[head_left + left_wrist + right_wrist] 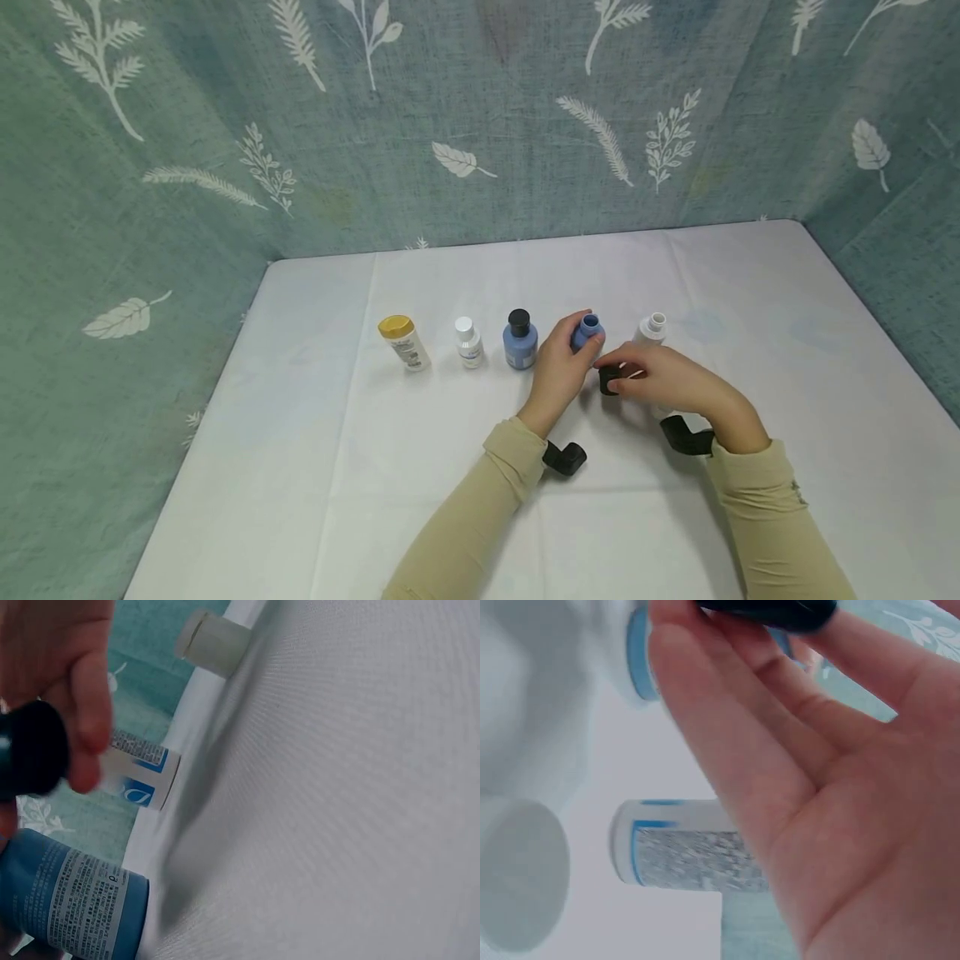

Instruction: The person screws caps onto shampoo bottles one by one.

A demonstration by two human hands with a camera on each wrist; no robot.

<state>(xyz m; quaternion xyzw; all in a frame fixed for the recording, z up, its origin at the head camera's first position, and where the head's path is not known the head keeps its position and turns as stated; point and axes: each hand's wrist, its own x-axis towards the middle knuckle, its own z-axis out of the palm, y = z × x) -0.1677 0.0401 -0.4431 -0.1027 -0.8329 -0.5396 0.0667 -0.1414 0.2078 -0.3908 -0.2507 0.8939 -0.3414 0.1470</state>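
Note:
My left hand (558, 367) grips an uncapped blue bottle (587, 329) standing upright, its dark mouth facing up. Just to its right and nearer me, my right hand (667, 379) pinches a black cap (609, 380) between thumb and fingers, apart from the bottle. The left wrist view shows that cap (34, 750) above the table, beside the blue bottle's printed label (86, 900). Behind the right hand stands an uncapped white bottle (651, 327), its lower part hidden in the head view. A loose white cap (521, 874) rests on the table near the right wrist.
Left of my hands stand a blue bottle with a black cap (520, 340), a small white bottle (469, 343) and a white bottle with a yellow lid (405, 342). Black wrist mounts (564, 458) stick out by both sleeves. A leaf-patterned curtain (480, 125) borders the white table (420, 517).

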